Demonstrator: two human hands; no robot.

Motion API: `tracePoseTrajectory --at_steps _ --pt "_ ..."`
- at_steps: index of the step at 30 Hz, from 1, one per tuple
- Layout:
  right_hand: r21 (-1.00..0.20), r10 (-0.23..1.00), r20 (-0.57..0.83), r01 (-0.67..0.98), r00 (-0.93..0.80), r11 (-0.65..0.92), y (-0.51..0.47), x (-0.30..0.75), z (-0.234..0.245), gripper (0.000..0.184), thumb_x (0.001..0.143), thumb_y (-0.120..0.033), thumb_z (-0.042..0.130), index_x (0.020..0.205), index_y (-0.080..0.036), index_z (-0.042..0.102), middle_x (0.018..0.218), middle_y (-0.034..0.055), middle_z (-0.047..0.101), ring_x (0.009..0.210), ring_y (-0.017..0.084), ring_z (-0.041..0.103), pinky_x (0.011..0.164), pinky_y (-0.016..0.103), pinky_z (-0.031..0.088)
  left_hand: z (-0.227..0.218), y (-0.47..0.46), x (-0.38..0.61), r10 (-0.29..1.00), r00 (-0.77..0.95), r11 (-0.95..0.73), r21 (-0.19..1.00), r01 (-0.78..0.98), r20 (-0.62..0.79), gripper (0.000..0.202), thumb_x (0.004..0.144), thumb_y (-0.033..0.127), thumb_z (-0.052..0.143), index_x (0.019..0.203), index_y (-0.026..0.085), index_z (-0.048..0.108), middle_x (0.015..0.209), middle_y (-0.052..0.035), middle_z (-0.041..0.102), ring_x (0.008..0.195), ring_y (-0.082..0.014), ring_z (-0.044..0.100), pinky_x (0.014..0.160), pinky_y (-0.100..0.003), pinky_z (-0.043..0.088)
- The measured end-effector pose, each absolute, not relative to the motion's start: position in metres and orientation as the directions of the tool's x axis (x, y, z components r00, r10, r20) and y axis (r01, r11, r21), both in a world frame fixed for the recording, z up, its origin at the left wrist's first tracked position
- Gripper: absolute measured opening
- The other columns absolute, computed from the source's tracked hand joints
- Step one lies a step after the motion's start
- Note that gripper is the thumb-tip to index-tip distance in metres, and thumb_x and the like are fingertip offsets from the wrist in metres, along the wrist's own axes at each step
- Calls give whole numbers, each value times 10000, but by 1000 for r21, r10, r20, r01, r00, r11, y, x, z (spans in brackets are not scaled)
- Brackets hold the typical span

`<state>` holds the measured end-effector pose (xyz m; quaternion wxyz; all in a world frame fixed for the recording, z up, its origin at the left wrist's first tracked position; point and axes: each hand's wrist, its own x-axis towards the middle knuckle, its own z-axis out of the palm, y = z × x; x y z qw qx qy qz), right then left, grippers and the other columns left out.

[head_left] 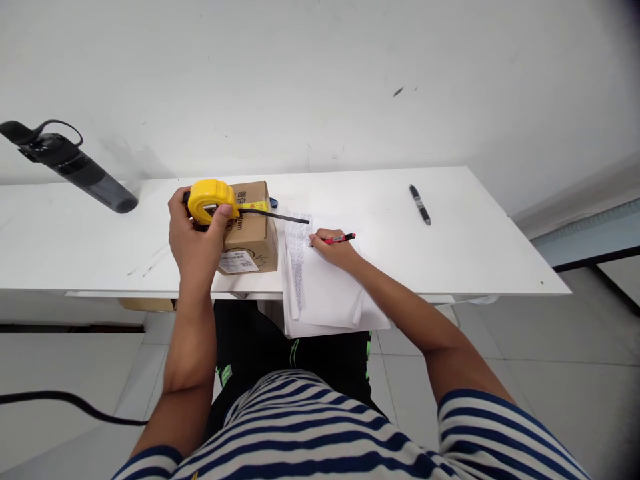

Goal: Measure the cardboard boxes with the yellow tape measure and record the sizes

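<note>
1. Head view: our left hand [196,243] wraps its fingers around the yellow tape measure [214,195], at the left end of the cardboard box [263,243] on the counter [390,260].
2. We judge its case stiff and fairly weighty; grip it by the sides.
3. Our right hand [336,249] pinches the red pen [344,238] over the paper stack [331,290], which overhangs the counter's front edge.
4. Expect a light, smooth pen, best held near its tip; the sheets should be thin and easily creased.
</note>
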<state>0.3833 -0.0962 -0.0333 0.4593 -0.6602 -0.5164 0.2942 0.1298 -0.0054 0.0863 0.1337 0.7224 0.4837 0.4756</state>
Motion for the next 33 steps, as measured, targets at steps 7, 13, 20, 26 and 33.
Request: tracePoseTrajectory --at_steps 7,13,20,26,33 --pt "-921 954 80 388 290 -40 -95 384 -35 354 865 -475 544 638 -208 595 712 31 664 702 178 592 648 308 422 86 -6 130 837 75 -469 641 608 542 542 862 536 640 1339 338 474 1308 -38 638 1126 -240 660 904 -376 559" --pt "-921 943 91 388 321 -43 -98 383 -31 385 870 -472 523 590 -210 554 677 26 643 666 168 570 648 317 420 85 -5 129 830 83 -473 619 627 551 543 867 529 635 1342 329 466 1301 -35 644 1114 -231 668 891 -358 566" --pt "-923 951 85 382 297 -37 -96 384 -33 371 859 -473 530 603 -208 571 678 24 646 673 170 575 648 314 427 85 -5 130 824 79 -480 618 622 560 543 867 536 636 1340 327 472 1310 -40 642 1117 -234 667 894 -359 565" --pt "-916 939 102 400 329 -40 -98 384 -34 387 859 -474 526 575 -212 534 606 8 577 622 158 525 615 310 391 83 -5 129 824 77 -476 613 631 561 536 870 517 633 1345 332 465 1313 -35 640 1120 -227 668 895 -352 566" --pt "-922 945 82 384 315 -47 -98 383 -30 366 853 -470 526 597 -211 562 626 13 588 640 162 527 630 313 393 85 -5 129 840 78 -467 643 607 537 557 864 534 635 1355 335 464 1320 -36 635 1141 -240 658 909 -365 558"
